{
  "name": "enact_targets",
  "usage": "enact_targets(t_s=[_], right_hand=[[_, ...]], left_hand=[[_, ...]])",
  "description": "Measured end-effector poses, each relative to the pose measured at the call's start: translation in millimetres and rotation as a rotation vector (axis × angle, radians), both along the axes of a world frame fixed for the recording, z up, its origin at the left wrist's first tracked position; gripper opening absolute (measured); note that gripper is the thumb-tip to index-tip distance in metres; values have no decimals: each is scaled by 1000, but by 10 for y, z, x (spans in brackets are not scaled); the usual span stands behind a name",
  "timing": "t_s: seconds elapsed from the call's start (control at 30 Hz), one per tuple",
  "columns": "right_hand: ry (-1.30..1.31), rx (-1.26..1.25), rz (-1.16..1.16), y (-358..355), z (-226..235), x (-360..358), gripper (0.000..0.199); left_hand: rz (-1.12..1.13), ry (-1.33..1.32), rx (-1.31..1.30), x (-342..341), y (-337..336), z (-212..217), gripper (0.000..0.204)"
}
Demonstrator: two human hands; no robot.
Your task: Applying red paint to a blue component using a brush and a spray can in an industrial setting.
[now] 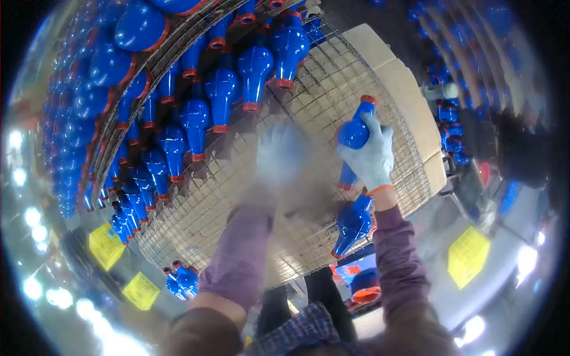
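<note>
My right hand [373,155], in a pale glove, wraps round the waist of a glossy blue bulbous piece [354,134] with orange-red ends, over a wire mesh rack. Just below that wrist a second blue bulbous piece [354,224] lies tilted at the near edge of the mesh. My left hand [281,153], gloved too, hovers above the middle of the rack. Motion smears it, so its fingers and anything in them cannot be made out. Beyond it to the left, a row of similar blue pieces [254,71] stands on the mesh.
Brown cardboard [409,98] lies under the wire mesh [217,190]. At the upper left, a higher tier holds many more blue pieces [141,26]. Yellow tags [469,256] hang near the right and left rims. More blue pieces [184,277] sit low on the left.
</note>
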State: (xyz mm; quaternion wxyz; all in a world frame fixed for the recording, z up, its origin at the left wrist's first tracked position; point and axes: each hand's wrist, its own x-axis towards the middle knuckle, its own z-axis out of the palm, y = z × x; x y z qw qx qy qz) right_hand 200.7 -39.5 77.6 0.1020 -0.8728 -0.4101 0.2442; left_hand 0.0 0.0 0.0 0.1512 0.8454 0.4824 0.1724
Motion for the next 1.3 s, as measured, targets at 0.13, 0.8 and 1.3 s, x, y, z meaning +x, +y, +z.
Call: enact_targets(t_s=[0.13, 0.8, 1.3], right_hand=[[113, 227, 36, 832, 10, 114, 74], [75, 347, 366, 2765, -593, 578, 87], [-31, 330, 221, 58, -399, -794, 56]], left_hand=[[-12, 57, -37, -45, 132, 94, 51], [-61, 270, -16, -41, 157, 15, 52], [-41, -89, 45, -99, 97, -296, 46]])
